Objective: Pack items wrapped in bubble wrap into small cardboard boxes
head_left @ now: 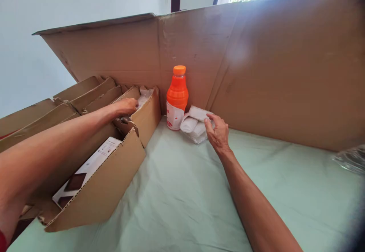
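Note:
My left hand (pixel 129 106) reaches down into the far compartment of a divided cardboard box (pixel 149 109). It is beside some whitish wrapping (pixel 145 95) there, and its fingertips are hidden behind the box edge. On the green cloth, my right hand (pixel 219 131) has thumb and fingers at the right edge of a white foam packet (pixel 199 113). The packet lies on top of other folded white wrapped pieces (pixel 195 129). Just left of these, an orange bottle (pixel 177 96) with an orange cap and a white-and-red label stands upright.
A white printed box (pixel 99 155) lies in the near compartment under my left forearm. More cardboard dividers (pixel 94 96) stand at the left. A tall cardboard panel (pixel 285 69) walls off the back of the green cloth (pixel 176 202). Clear plastic (pixel 352 159) is at the right edge.

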A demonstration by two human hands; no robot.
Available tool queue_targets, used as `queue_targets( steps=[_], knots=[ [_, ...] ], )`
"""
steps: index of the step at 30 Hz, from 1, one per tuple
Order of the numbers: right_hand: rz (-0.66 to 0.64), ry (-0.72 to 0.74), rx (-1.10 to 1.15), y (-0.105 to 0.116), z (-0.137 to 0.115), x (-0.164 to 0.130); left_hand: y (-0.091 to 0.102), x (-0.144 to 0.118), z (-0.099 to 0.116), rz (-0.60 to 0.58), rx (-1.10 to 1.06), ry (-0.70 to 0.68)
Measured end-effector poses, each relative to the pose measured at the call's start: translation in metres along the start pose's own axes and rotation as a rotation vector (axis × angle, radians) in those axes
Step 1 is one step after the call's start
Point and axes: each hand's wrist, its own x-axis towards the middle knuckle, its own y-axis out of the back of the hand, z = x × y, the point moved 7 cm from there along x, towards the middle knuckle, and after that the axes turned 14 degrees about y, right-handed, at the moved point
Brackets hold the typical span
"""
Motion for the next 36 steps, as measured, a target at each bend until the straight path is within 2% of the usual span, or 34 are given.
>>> queue_targets(
  steps=[3, 6, 10, 12, 14, 17, 20, 22, 25, 28, 30, 32, 34, 36],
  knots=[
    [0.062, 0.018, 0.039, 0.009, -0.006, 0.005, -0.004, 0.002, 0.001, 0.006, 0.009, 0.071],
    [0.098, 0.044, 0.072, 0.02, -0.021, 0.009, 0.003, -0.006, 0.002, 0.049, -0.025, 0.116],
    [0.116, 0.095, 0.161, 0.035, -0.051, 0.013, 0.036, -0.037, -0.007, 0.167, -0.138, 0.161],
    [0.12, 0.125, 0.254, 0.045, -0.071, 0.015, 0.059, -0.065, -0.013, 0.249, -0.247, 0.175],
    [0.101, 0.132, 0.399, 0.054, -0.092, 0.016, 0.076, -0.099, -0.011, 0.321, -0.396, 0.117],
    [0.012, 0.091, 0.726, 0.068, -0.127, 0.017, 0.087, -0.154, 0.02, 0.394, -0.496, -0.131],
    [-0.069, 0.064, 1.01, 0.081, -0.157, 0.015, 0.075, -0.197, 0.072, 0.463, -0.298, -0.397],
    [-0.056, 0.051, 1.057, 0.089, -0.161, 0.015, 0.06, -0.212, 0.105, 0.494, -0.139, -0.526],
    [0.056, 0.004, 0.973, 0.09, -0.134, 0.019, 0.041, -0.212, 0.132, 0.487, -0.032, -0.61],
    [0.159, -0.081, 0.803, 0.078, -0.074, 0.024, 0.039, -0.195, 0.123, 0.466, -0.048, -0.571],
    [0.185, -0.161, 0.62, 0.068, -0.029, 0.025, 0.046, -0.177, 0.098, 0.463, -0.074, -0.467],
    [0.158, -0.232, 0.369, 0.061, 0.009, 0.023, 0.06, -0.157, 0.062, 0.485, -0.089, -0.324],
    [0.124, -0.257, 0.126, 0.059, 0.03, 0.022, 0.074, -0.136, 0.02, 0.509, -0.078, -0.159],
    [0.127, -0.211, -0.014, 0.061, 0.032, 0.021, 0.083, -0.115, -0.021, 0.503, -0.06, 0.004]
  ],
)
